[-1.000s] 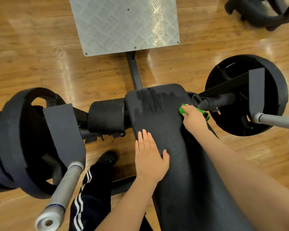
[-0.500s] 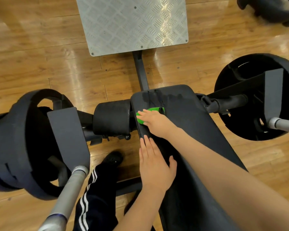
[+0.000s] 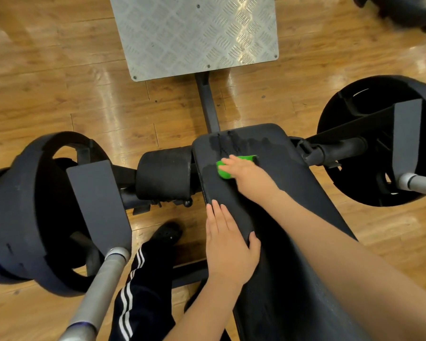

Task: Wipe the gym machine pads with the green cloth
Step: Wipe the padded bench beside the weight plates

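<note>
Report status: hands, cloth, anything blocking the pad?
Right hand presses green cloth on the long pad, near its far end. Left hand flat on pad's left edge. Nothing blocking.

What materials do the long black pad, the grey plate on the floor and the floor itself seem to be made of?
Long black bench pad: probably vinyl, matte, with damp streaks. Grey square plate: metal, with a raised tread pattern and corner screws. Floor: glossy wood-look boards, perhaps laminate.

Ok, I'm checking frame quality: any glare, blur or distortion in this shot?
Head view: glare streaks on the wooden floor and metal footplate; wide-angle bending toward the edges; right hand and green cloth slightly motion-blurred; left hand sharp on the pad.
</note>
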Demonstrator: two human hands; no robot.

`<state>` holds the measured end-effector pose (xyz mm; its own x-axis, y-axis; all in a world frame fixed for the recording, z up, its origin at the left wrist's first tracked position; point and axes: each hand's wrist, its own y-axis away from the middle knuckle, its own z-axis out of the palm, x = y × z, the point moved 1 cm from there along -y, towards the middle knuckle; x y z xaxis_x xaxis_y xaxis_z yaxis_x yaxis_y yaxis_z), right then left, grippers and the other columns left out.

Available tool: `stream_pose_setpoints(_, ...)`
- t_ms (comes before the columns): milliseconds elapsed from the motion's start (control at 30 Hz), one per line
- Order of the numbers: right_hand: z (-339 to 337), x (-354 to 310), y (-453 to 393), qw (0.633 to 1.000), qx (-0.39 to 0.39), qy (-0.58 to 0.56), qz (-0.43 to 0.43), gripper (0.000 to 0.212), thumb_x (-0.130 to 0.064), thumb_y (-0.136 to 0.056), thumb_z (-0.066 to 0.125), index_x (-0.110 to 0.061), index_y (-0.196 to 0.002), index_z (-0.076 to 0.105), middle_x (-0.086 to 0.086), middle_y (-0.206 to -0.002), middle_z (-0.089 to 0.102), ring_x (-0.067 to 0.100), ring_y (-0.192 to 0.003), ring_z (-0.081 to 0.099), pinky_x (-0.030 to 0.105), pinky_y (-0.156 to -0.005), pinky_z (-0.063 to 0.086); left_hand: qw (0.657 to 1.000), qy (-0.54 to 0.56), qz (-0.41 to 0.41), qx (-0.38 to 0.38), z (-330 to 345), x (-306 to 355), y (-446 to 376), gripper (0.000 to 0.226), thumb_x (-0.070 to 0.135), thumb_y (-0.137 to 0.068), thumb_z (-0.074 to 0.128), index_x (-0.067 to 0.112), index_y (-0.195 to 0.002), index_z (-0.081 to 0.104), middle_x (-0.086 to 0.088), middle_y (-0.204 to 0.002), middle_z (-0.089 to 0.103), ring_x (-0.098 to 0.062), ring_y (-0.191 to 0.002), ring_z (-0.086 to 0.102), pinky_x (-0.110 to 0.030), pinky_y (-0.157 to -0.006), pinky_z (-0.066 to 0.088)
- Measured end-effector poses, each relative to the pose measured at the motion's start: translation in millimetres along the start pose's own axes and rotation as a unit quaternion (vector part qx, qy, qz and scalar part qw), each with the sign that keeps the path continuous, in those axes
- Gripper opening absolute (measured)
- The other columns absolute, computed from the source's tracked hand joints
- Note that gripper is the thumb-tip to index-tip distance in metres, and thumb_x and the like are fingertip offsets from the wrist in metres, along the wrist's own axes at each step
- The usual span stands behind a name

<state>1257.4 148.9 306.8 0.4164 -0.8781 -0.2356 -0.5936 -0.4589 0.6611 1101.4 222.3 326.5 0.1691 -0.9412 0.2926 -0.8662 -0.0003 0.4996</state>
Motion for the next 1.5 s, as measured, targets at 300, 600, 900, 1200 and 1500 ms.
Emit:
stream_pose_setpoints(300,22,108,59,0.949,0.151,-0.150,0.234,0.057,0.012,-0.089,0.036,-0.008,-0.142,0.037,0.010,-0.152,0.026,0.026,-0.143,0.017,0.035,-0.114,0.016,1.000,0.000,0.006,0.021,2,0,-2,0.082,0.048,-0.080,0.036,-0.014,-0.131,0.049,-0.031,-0.139,0.046,-0.043,-0.132,0.043,-0.050,-0.105,0.033)
stream_pose_setpoints(600,56,81,77,0.936,0.224,-0.122,0.242,0.057,0.011,-0.085,0.041,-0.006,-0.140,0.040,0.012,-0.149,0.034,0.030,-0.140,0.025,0.043,-0.114,0.018,1.000,0.004,0.005,0.009,4,-1,-1,0.083,0.048,-0.079,0.035,-0.014,-0.132,0.049,-0.031,-0.141,0.044,-0.043,-0.133,0.042,-0.044,-0.110,0.030)
stream_pose_setpoints(900,33,88,55,0.944,0.176,-0.120,0.251,0.060,0.010,-0.088,0.037,-0.011,-0.144,0.033,0.007,-0.154,0.025,0.023,-0.143,0.016,0.035,-0.115,0.011,0.999,0.006,0.016,-0.047,3,-2,-4,0.085,0.051,-0.076,0.034,-0.013,-0.129,0.052,-0.031,-0.139,0.046,-0.044,-0.130,0.045,-0.048,-0.103,0.036)
stream_pose_setpoints(1200,14,89,17,0.933,0.147,-0.120,0.306,0.059,0.006,-0.088,0.039,-0.010,-0.144,0.031,0.007,-0.155,0.019,0.027,-0.143,0.012,0.038,-0.112,0.018,0.998,0.046,0.027,-0.027,-9,-14,-39,0.099,0.065,-0.077,0.000,0.001,-0.151,-0.009,-0.016,-0.160,-0.017,-0.027,-0.147,-0.017,-0.035,-0.118,-0.008)
stream_pose_setpoints(1500,6,0,-42,0.986,0.095,-0.054,0.123,0.063,0.005,-0.089,0.041,-0.013,-0.147,0.024,0.004,-0.157,0.014,0.024,-0.144,0.010,0.038,-0.113,0.016,0.997,0.064,0.002,-0.033,-9,-13,-44,0.088,0.059,-0.094,0.023,0.002,-0.151,-0.012,-0.015,-0.159,-0.019,-0.027,-0.146,-0.021,-0.036,-0.119,-0.008)
